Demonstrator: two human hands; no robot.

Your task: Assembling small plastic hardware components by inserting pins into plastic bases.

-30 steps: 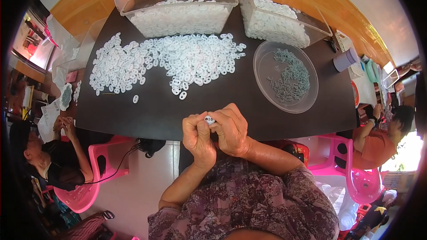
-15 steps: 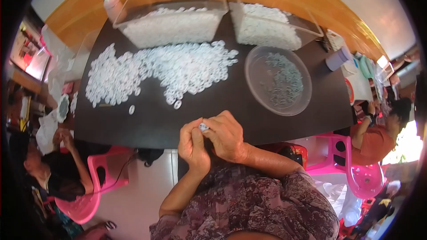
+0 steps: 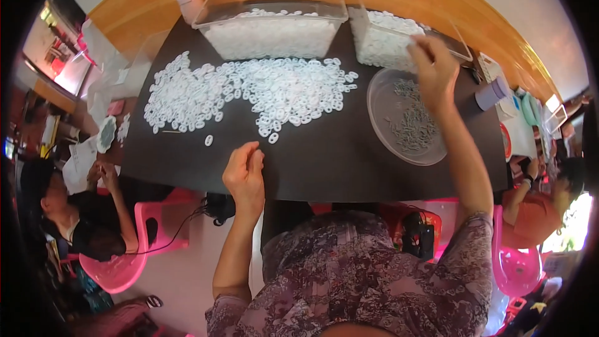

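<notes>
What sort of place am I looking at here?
It looks like a small workshop, perhaps set up in a home: a dark table bears heaps of small white pieces, a clear round tray holds gray-green bits, and other people sit on either side.

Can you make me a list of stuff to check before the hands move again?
1. Left hand away from the white pile: ok, it's nearer the person.
2. Left hand empty: cannot tell, the curled fingers could hide something small.
3. Right hand empty: cannot tell, its fingertips are blurred.
4. Grey-green pieces inside the round tray: ok, though the right arm hides some of the tray.
5. Every white piece on the table gathered in the pile: not ok, one loose piece lies apart.
</notes>
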